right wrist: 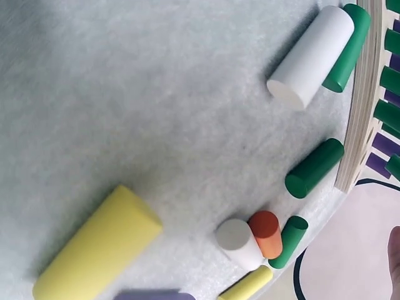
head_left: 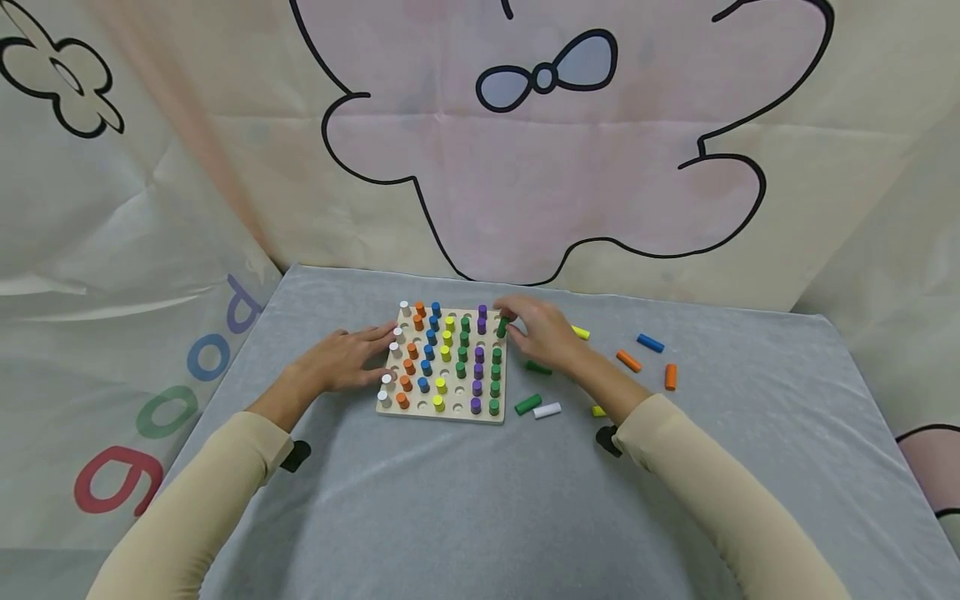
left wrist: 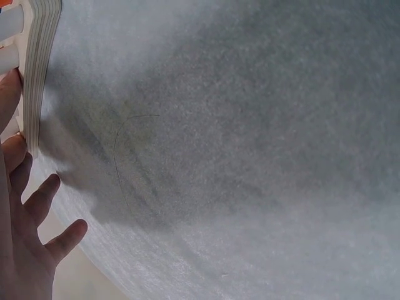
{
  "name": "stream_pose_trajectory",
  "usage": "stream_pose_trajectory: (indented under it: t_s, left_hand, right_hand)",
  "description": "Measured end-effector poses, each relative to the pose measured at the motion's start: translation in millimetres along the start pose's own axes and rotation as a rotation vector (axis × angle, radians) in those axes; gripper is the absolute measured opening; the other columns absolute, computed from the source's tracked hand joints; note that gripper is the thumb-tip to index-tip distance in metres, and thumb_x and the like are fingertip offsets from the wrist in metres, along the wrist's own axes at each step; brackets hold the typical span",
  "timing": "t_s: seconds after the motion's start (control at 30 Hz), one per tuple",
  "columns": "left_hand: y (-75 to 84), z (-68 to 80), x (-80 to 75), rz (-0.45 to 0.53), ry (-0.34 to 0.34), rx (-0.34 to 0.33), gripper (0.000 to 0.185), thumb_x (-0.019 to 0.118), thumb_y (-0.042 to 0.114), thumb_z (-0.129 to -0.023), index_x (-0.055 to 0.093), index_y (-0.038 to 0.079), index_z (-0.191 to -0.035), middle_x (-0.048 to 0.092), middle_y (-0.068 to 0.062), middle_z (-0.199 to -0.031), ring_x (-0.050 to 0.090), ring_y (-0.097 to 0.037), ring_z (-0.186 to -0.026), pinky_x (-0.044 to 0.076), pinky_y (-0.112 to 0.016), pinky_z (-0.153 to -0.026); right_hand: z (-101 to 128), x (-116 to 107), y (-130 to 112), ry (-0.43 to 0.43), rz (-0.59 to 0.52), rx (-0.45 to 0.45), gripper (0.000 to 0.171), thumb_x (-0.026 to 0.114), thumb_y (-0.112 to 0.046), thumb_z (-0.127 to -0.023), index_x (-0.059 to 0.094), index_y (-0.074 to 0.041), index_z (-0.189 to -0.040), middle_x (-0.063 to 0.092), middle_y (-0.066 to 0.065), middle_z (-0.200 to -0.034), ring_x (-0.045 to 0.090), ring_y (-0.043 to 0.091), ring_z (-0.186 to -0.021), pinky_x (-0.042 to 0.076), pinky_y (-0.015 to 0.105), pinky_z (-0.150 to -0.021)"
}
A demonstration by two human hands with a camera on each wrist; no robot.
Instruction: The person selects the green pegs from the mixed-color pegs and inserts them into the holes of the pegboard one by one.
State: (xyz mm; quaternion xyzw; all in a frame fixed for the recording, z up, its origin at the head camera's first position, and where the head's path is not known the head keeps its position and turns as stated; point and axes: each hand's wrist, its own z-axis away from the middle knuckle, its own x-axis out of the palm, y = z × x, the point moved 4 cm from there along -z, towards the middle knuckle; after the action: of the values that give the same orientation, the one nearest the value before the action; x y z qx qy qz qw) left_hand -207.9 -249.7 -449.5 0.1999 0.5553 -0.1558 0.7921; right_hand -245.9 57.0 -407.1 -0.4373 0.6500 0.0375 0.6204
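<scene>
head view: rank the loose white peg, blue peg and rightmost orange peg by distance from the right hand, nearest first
Measured from the right hand:
1. White peg, lying toward the person beside a green peg, just off the wooden board's right corner.
2. Blue peg, out to the right on the cloth.
3. Rightmost orange peg, farther right and nearer the person.

Camera layout: one head view and two wrist views.
Your head camera looks forward and down from mid-distance at the square wooden pegboard (head_left: 442, 367) on the grey felt table cover (head_left: 480, 500). Your left wrist camera skims that cover closely, catching the board's edge (left wrist: 39, 69); your right wrist camera, equally close, shares its opposite edge (right wrist: 362, 106).
</scene>
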Motion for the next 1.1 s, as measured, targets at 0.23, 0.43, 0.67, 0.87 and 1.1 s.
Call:
stream_pose_trajectory:
  t_s: [0.23, 0.43, 0.67, 0.87, 1.1]
  left_hand:
    - [0.4, -0.9, 0.7, 0.003, 0.002, -0.002, 0.075, 0.052, 0.051, -0.098, 0.032, 0.007, -0.156, 0.022, -0.01, -0.164, 0.04, -0.033, -0.141, 0.037, -0.063, -0.103]
    - [0.5, -0.4, 0.8, 0.002, -0.002, -0.003, 0.075, 0.052, 0.051, -0.099, 0.031, 0.007, -0.156, 0.022, -0.01, -0.164, 0.04, -0.033, -0.141, 0.037, -0.063, -0.103]
    - [0.5, -0.3, 0.2, 0.001, 0.005, 0.007, 0.075, 0.052, 0.05, -0.099, 0.031, 0.006, -0.156, 0.021, -0.011, -0.164, 0.041, -0.034, -0.141, 0.038, -0.063, -0.102]
    - [-0.5, -0.2, 0.9, 0.001, 0.013, 0.011, 0.074, 0.052, 0.05, -0.099, 0.032, 0.006, -0.156, 0.022, -0.011, -0.164, 0.041, -0.033, -0.14, 0.039, -0.062, -0.101]
    - [-1.1, 0.4, 0.6, 0.004, 0.018, 0.016, 0.075, 0.052, 0.05, -0.099, 0.032, 0.007, -0.156, 0.022, -0.011, -0.164, 0.041, -0.033, -0.14, 0.039, -0.063, -0.101]
  right_hand:
    - [0, 7, 3, -0.007, 0.0, 0.018, 0.038, 0.069, 0.0, -0.091, 0.063, -0.004, -0.127, 0.07, 0.009, -0.11, 0.064, 0.022, -0.1, 0.052, 0.04, -0.09]
    - [2, 11, 4, -0.019, -0.006, 0.028, 0.037, 0.07, 0.001, -0.09, 0.064, -0.003, -0.126, 0.07, 0.009, -0.11, 0.064, 0.022, -0.1, 0.052, 0.04, -0.09]
    - [3, 17, 5, -0.061, 0.008, 0.049, 0.038, 0.069, -0.001, -0.091, 0.062, -0.006, -0.129, 0.069, 0.008, -0.112, 0.065, 0.022, -0.104, 0.051, 0.04, -0.093]
    - [2, 19, 2, -0.062, 0.008, 0.044, 0.038, 0.069, -0.002, -0.091, 0.063, -0.006, -0.129, 0.069, 0.007, -0.112, 0.065, 0.021, -0.104, 0.051, 0.039, -0.094]
    - [0, 22, -1, -0.067, -0.004, 0.041, 0.036, 0.07, -0.002, -0.091, 0.064, -0.005, -0.126, 0.07, 0.007, -0.114, 0.064, 0.021, -0.105, 0.05, 0.04, -0.095]
